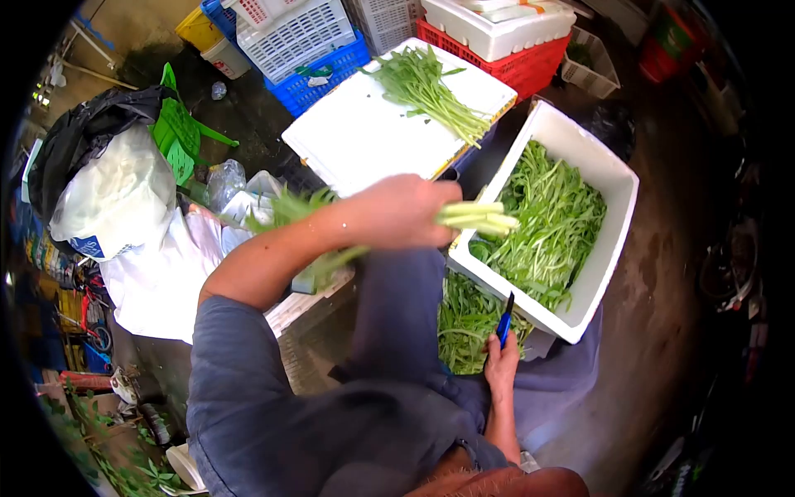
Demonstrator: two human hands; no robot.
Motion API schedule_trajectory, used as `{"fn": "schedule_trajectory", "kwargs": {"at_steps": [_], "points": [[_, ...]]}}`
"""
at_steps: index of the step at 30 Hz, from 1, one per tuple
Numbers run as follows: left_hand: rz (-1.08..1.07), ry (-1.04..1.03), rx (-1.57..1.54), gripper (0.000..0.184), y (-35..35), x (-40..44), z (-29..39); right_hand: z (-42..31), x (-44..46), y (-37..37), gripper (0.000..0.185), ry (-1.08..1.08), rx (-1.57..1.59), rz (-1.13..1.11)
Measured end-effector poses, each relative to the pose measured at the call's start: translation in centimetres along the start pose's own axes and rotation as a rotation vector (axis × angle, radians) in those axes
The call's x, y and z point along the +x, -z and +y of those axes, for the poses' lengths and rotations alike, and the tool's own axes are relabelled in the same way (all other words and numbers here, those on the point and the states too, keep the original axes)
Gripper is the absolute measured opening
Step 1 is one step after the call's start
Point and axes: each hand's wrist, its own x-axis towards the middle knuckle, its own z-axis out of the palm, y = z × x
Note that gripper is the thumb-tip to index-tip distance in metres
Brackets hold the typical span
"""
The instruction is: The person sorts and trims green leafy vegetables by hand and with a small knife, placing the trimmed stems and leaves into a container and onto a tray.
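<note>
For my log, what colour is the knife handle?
The knife handle is blue, clearest in the head view.

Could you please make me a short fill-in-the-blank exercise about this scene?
1. The person's ____ hand grips a bunch of greens.
2. The other hand holds a knife whose handle is coloured ____.
3. At the top of the view, a white foam box rests on a crate coloured ____.
4. The plastic chair at the left of the view is coloured ____.

Missing words: left; blue; red; green.
</note>
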Motion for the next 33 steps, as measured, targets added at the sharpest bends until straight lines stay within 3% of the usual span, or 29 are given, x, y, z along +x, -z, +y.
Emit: {"fn": "schedule_trajectory", "kwargs": {"at_steps": [2, 5, 9, 18, 21, 25, 28, 30, 33], "points": [[-0.034, -0.143, -0.202, 0.033, -4.8, -0.6, -1.2, -0.5, -0.2, 0.3, 0.014, 0.110, 0.035, 0.126], [-0.436, 0.347, -0.712, 0.029, -9.9, -0.6, 0.9, -2.8, -1.5, 1.5, 0.023, 0.238, -0.125, 0.177], [-0.478, 0.416, -0.820, 0.023, -16.2, -0.7, 2.4, -5.3, -3.9, 1.8, 0.031, 0.360, -0.277, 0.134], [-0.438, 0.313, -0.579, 0.029, -22.4, -2.0, 4.3, -5.4, -6.1, 1.1, 0.029, 0.335, -0.430, 0.043], [-0.419, 0.245, -0.490, 0.028, -23.5, -2.2, 4.1, -5.5, -7.6, 1.4, 0.026, 0.255, -0.458, 0.035], [-0.358, 0.193, -0.507, 0.025, -24.1, -2.8, 4.0, -2.5, -11.4, 3.1, 0.023, -0.019, -0.623, -0.092], [-0.527, 0.326, -0.633, 0.023, -22.1, -2.5, 4.1, -3.4, -12.5, 4.4, 0.024, -0.084, -0.536, -0.049], [-0.594, 0.298, -0.535, 0.023, -19.5, -2.2, 3.9, -3.4, -11.9, 4.8, 0.024, -0.120, -0.485, -0.031], [-0.495, 0.273, -0.349, 0.024, -13.1, -1.8, 1.5, -2.6, -10.1, 4.9, 0.025, -0.222, -0.263, -0.030]]}}
